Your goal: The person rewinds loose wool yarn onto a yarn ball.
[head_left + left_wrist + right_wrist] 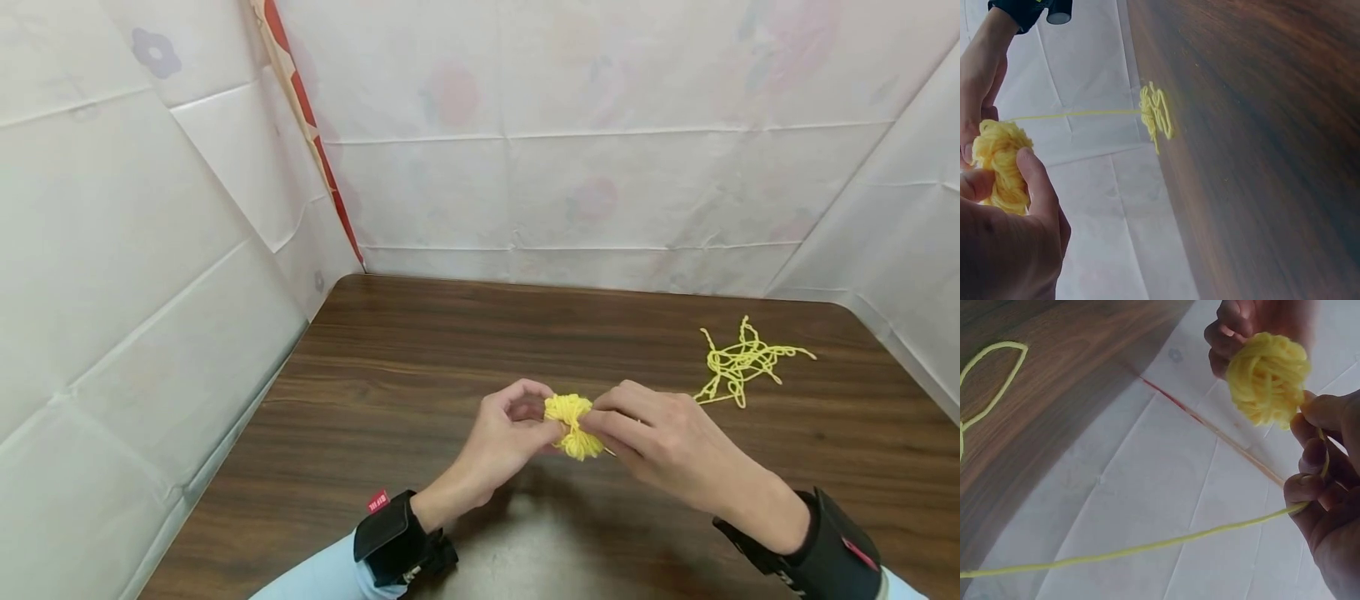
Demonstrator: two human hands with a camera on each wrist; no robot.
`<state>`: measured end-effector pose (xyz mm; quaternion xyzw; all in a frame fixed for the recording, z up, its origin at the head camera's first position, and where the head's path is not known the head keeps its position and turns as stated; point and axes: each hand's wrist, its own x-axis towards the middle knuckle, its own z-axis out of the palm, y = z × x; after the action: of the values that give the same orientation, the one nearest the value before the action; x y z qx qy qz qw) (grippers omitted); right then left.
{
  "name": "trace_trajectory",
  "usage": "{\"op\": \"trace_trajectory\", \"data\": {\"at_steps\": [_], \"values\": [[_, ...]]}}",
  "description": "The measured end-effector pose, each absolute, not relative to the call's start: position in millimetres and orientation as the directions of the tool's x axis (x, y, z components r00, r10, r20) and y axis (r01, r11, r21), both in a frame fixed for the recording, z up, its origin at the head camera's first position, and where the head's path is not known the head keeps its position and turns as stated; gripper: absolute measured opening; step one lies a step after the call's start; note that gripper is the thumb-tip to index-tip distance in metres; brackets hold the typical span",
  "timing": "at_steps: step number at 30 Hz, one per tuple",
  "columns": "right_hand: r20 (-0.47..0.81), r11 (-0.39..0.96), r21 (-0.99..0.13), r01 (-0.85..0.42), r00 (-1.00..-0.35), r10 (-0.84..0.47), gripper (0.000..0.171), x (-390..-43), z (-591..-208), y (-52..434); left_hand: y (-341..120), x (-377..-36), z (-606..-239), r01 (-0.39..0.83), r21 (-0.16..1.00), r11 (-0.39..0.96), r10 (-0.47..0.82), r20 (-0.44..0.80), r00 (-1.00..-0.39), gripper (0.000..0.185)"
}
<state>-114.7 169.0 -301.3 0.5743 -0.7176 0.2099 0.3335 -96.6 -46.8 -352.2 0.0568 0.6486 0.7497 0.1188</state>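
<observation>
Both hands (pixel 573 437) pinch yellow yarn ball (pixel 573 426), no containers w/ contents.

Light-blue sleeves (pixel 315 575), black wrist straps (pixel 393 537) with red tags (pixel 377 501)

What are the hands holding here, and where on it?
Both hold a small yellow yarn ball: left hand pinches its left side, right hand its right side plus the trailing strand.

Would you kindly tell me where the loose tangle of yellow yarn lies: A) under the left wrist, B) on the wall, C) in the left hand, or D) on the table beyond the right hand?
D: the loose yarn lies on the table beyond the right hand.
</observation>
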Motion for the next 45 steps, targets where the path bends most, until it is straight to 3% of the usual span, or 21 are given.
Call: {"op": "trace_trajectory", "data": {"at_steps": [8,15,45], "values": [[0.737,0.291,0.053,-0.955,-0.16,-0.656,0.033,-121,-300,174,-47,-95,-351,-0.106,0.989,-0.098,0.294,-0.073,-0.953,0.032],[0.757,0.291,0.042,-0.956,-0.16,-0.634,0.03,-131,-301,176,-45,-94,-351,-0.112,0.988,-0.102,0.326,-0.073,-0.943,0.031],[0.791,0.247,-0.299,-0.922,-0.384,-0.477,0.028,-155,-305,187,-46,-88,-348,-0.106,0.986,-0.126,0.476,-0.034,-0.879,0.037]]}}
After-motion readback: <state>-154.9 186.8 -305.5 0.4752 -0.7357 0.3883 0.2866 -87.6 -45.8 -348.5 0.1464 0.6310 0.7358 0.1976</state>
